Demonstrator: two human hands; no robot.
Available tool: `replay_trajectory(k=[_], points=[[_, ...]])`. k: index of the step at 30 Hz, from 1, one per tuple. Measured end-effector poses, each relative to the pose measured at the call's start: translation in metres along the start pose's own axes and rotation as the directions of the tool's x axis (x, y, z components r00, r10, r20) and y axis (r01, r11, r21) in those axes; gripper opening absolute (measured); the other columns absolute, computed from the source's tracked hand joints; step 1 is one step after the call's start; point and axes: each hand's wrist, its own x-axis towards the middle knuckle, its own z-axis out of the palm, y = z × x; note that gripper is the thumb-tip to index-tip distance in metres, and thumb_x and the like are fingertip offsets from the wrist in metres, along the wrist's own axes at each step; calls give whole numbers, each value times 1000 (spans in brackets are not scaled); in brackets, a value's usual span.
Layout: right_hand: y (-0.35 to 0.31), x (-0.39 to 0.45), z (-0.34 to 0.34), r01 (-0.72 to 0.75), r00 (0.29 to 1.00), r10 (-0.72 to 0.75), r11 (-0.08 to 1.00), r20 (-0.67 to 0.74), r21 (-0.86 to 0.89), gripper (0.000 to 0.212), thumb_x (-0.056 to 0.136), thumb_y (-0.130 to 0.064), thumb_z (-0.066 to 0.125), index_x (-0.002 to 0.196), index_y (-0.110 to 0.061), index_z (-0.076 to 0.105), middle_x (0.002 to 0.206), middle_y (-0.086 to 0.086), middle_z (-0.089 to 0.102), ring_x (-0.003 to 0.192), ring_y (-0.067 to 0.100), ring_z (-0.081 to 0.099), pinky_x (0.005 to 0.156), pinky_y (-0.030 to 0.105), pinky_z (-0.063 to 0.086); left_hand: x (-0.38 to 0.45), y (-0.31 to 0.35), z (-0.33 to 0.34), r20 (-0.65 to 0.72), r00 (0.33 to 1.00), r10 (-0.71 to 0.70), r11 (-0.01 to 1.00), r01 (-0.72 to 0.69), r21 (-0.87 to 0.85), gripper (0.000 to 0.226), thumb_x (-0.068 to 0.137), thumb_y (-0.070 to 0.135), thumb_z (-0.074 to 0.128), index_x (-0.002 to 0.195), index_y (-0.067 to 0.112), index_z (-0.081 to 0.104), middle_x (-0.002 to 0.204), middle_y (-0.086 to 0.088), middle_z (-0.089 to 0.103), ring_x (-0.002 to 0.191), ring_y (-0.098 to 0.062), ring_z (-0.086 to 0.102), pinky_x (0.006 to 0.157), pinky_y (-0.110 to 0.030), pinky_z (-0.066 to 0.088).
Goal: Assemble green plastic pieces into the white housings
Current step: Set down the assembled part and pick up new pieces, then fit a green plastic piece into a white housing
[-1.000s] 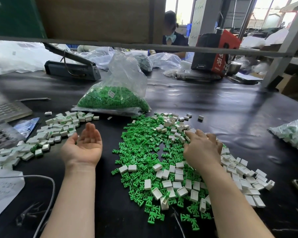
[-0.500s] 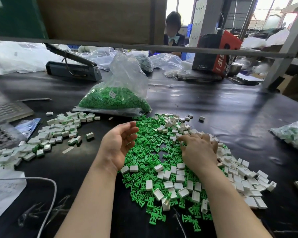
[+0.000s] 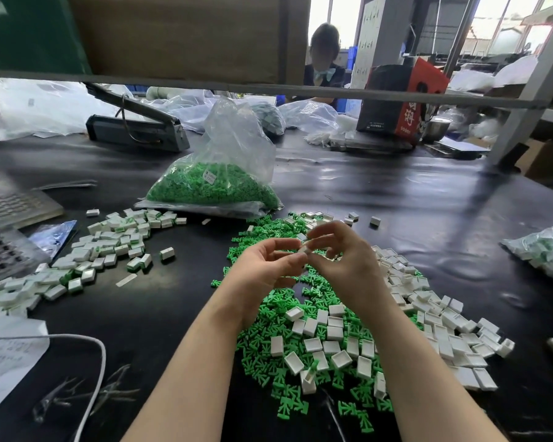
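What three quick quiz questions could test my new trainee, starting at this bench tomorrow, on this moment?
1. True or false: both hands are resting flat on the table.
2. What do the left hand and right hand hold between them? A) white housing B) cable C) paper slip
3. Fill in: the clear bag behind the loose pile holds ____ pieces.

Key: 1 false, they are raised over the loose green pieces. 2 A, the white housing. 3 green.

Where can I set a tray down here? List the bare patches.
Bare black table runs beyond the loose green pieces, between the green-piece bag and the right-edge bag. Crowded: the finished pile at left, white housings at right.
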Motion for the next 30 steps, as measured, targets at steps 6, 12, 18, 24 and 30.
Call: replay_trajectory(k=[6, 12, 18, 24, 30], points=[[-4, -1, 5, 33, 999, -26, 987, -48, 159, 30, 76, -10, 82, 98, -18, 63, 89, -7, 76, 82, -4, 69, 63, 5, 46, -1, 3, 4, -106, 986, 129, 989, -121, 78, 44, 66, 24, 82, 107, 15, 68, 86, -4, 74, 75, -8, 69, 64, -17, 52], [-4, -1, 5, 42, 999, -44, 994, 14, 104, 31, 82, -12, 77, 108, -21, 63, 97, -10, 75, 92, 0, 69, 79, 24, 54, -1, 2, 4, -223, 966, 133, 991, -134, 9, 18, 82, 10, 75, 99, 9, 71, 79, -5, 74, 70, -11, 68, 62, -18, 53], [13, -2, -2, -62, 950, 237, 783, 205, -619, 26, 92, -37, 62, 118, -36, 65, 127, -9, 63, 123, 16, 50, 113, 39, 33, -3, 8, -5, -112, 993, -27, 927, -18, -376, 29, 69, 18, 71, 97, 10, 72, 80, -4, 73, 67, -11, 68, 63, -19, 57], [18, -2, 3, -19, 909, 295, 735, 294, -677, 16, 94, -39, 60, 109, -36, 63, 113, -10, 60, 117, 17, 49, 109, 39, 35, -3, 9, -8, -76, 995, -63, 872, 18, -489, 28, 71, 23, 69, 96, 10, 71, 76, -4, 73, 63, -9, 69, 57, -19, 57], [23, -1, 3, -34, 895, 311, 763, 320, -646, 16, 95, -26, 60, 111, -27, 62, 109, -5, 61, 110, 16, 50, 102, 33, 39, -2, 8, -13, -50, 997, -60, 845, 23, -535, 19, 72, 6, 69, 91, 8, 70, 89, -11, 75, 75, -15, 73, 67, -22, 60]])
